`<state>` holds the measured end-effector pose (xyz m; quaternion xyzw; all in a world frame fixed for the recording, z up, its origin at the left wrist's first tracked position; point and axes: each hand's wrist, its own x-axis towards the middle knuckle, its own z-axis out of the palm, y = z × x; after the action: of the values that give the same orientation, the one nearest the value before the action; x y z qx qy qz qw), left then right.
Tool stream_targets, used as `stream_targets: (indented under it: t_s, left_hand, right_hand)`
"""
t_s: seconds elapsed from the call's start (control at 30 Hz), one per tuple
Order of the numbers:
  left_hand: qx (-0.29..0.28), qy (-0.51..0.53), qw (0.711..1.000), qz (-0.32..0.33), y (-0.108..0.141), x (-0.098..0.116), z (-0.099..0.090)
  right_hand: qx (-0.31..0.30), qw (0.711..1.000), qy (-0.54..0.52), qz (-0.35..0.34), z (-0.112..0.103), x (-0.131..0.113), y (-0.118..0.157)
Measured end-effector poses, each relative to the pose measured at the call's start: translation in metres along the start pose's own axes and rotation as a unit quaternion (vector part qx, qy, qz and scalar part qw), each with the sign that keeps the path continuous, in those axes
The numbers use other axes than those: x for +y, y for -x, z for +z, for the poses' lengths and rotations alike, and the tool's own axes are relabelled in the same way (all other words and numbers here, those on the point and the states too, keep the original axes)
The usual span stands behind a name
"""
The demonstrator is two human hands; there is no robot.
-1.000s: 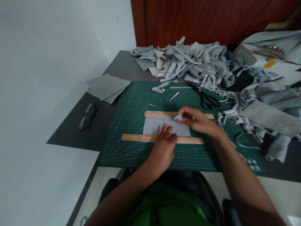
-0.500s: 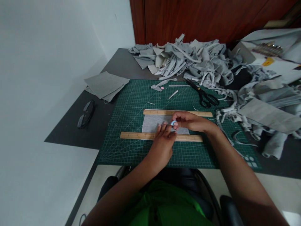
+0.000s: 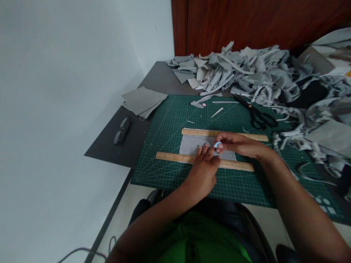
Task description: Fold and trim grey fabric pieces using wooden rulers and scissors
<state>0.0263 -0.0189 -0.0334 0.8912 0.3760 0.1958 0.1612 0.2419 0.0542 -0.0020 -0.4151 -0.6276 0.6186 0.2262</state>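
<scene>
Grey fabric (image 3: 189, 144) lies flat on a green cutting mat (image 3: 153, 131), toward the near edge of the tabletop (image 3: 109, 155), between a far ruler (image 3: 197, 132) and a near ruler (image 3: 170, 157). The left hand (image 3: 204, 168) rests palm down, fingers slightly spread across the near ruler and fabric, gripping nothing. The right hand (image 3: 236, 143) pinches a small light-blue piece (image 3: 218, 145) just beside the left fingertips. Glasses (image 3: 122, 131) sit near the tabletop's left edge.
</scene>
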Motion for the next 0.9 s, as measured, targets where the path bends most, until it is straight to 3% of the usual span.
stream_targets:
  t_s: [0.9]
  left_hand:
    - [0.003, 0.018, 1.0, 0.0, -0.0004, 0.0002, -0.0032]
  right_hand:
    - [-0.009, 0.999, 0.042, -0.01, -0.0019, 0.0017, -0.0014]
